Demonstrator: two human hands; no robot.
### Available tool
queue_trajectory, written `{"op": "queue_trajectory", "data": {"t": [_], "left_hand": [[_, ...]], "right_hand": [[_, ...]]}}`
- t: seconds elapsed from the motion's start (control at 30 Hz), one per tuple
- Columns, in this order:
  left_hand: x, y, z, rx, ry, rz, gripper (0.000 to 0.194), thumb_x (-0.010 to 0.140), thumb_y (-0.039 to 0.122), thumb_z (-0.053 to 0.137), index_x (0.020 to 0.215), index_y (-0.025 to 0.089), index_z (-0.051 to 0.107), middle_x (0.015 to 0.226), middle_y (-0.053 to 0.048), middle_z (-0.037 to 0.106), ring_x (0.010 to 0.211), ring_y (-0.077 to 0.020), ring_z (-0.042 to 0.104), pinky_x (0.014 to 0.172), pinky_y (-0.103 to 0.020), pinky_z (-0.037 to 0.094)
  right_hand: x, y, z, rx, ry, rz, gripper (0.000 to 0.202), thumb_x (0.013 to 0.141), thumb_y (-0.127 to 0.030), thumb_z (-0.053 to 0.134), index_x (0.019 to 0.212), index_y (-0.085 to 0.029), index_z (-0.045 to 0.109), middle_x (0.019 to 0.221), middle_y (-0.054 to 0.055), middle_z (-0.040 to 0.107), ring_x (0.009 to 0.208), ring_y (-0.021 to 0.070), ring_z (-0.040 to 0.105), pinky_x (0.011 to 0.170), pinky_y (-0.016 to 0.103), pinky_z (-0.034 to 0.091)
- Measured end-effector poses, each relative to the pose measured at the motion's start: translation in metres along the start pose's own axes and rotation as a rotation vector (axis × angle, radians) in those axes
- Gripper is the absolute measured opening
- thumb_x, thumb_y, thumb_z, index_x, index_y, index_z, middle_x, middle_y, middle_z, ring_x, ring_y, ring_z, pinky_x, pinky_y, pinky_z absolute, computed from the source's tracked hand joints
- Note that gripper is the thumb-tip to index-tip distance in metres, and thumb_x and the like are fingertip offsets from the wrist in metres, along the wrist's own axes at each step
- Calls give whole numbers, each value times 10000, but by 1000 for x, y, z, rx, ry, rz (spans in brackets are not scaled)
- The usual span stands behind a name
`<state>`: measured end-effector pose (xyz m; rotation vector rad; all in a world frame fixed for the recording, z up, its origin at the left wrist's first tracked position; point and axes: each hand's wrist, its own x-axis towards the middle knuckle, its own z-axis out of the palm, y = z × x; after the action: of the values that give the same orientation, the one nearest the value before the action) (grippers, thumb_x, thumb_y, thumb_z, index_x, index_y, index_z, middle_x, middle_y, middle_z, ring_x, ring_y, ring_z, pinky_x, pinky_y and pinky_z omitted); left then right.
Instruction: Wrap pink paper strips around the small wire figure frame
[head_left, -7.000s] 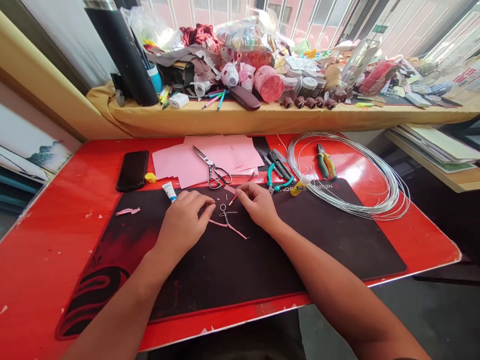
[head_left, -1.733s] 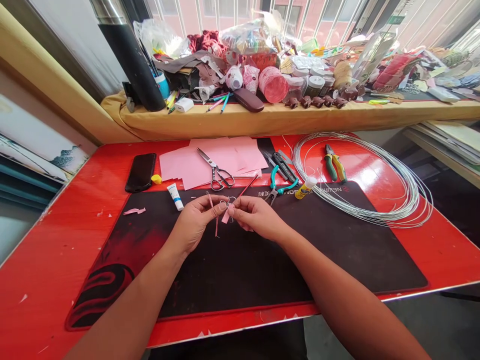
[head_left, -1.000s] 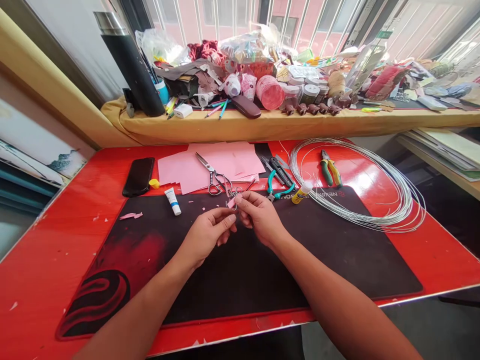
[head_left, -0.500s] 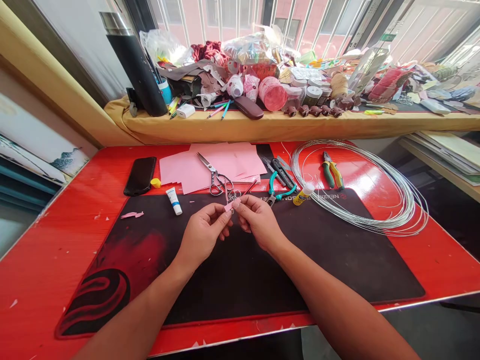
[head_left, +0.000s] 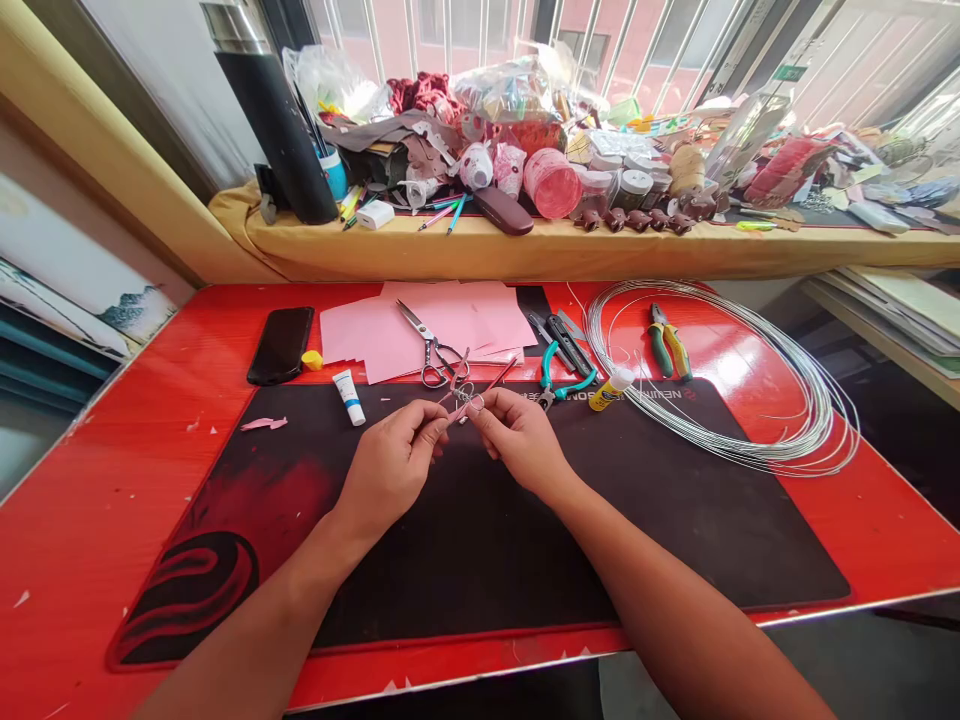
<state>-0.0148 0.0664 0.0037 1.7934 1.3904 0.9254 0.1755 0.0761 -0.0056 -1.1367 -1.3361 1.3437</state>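
Nearest you: both forearms come in over the black mat, which lies on the red tabletop.

Your left hand is curled, thumb & forefinger pinched on the small wire figure. Your right hand is closed the same way, fingertips on the fig.'s right side, w/ a bit of pink strip at the pinch. The fig. is held just above the mat's far-middle, between the two hands; can't tell its exact shape, too small.

Left of the hands, on the mat: pink paper scrap. A white glue tube lies at the mat's far edge.

Just beyond the hands: scissors on pink paper sheets. Far left of those, a yellow cap beside a black phone.

Right of the paper: teal-handled pliers, a black cutter, a small yellow-white bottle. Further right, a big wire coil w/ green-yellow pliers lying inside its ring.

Farthest: window ledge w/ yellow cover, packed w/ craft clutter; tall black flask at its left end.
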Motion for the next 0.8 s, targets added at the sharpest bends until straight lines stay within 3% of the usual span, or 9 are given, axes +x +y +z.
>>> {"op": "queue_trajectory", "data": {"t": [0.3, 0.53, 0.8], "left_hand": [[2, -10, -10, 240, 69, 201, 220, 1041, 318, 503, 988, 237, 701, 864, -30, 767, 773, -209, 726, 734, -308, 518], [3, -10, -14, 271, 72, 229, 226, 1020, 283, 494, 981, 242, 713, 896, -40, 782, 801, -217, 731, 757, -315, 535], [3, -9, -14, 236, 28, 250, 219, 1011, 255, 499, 984, 227, 714, 881, -33, 772, 781, -201, 726, 746, -302, 530]], "right_hand": [[0, 1, -5, -148, -7, -31, 320, 978, -514, 644, 904, -207, 695, 606, -45, 496, 544, 137, 425, 542, 277, 324], [-2, -1, -1, -252, -83, -37, 279, 989, -455, 624, 888, -205, 695, 681, -36, 515, 608, 138, 408, 582, 276, 311], [-2, 0, -2, -297, -85, -34, 284, 995, -441, 611, 847, -206, 671, 685, -28, 511, 631, 148, 430, 597, 273, 327]]}}
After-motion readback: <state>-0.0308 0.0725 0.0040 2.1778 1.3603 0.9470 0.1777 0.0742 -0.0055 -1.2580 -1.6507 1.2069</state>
